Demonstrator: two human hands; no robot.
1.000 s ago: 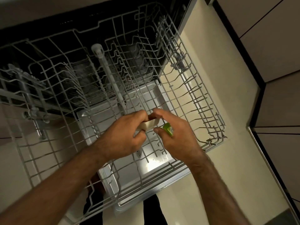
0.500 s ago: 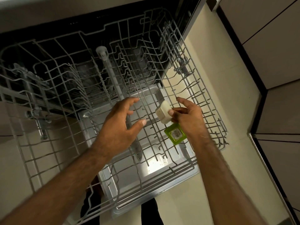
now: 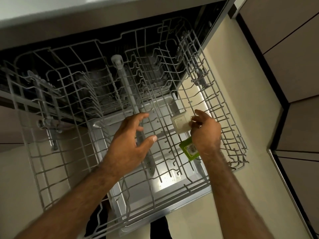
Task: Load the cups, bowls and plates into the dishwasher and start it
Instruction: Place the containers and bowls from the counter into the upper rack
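The dishwasher's grey wire upper rack (image 3: 57,163) is pulled out over the open steel door (image 3: 138,192); no dishes show in it. My right hand (image 3: 205,133) pinches a white detergent tablet (image 3: 180,123) at its fingertips and also keeps a green wrapper (image 3: 189,150) under the palm. My left hand (image 3: 129,144) hovers over the rack's middle with fingers spread and nothing in it. A grey spray arm (image 3: 131,100) runs under the rack, partly hidden by my left hand.
The dark dishwasher tub (image 3: 103,54) lies behind the rack, under the counter edge (image 3: 86,16). Beige floor (image 3: 250,118) runs to the right, bordered by cabinet fronts (image 3: 293,66). My dark trouser legs (image 3: 160,228) show below the door.
The hands were together on the tablet and wrapper a second ago. They have parted: the left hand let go and opened, the right hand carried tablet and wrapper rightward.
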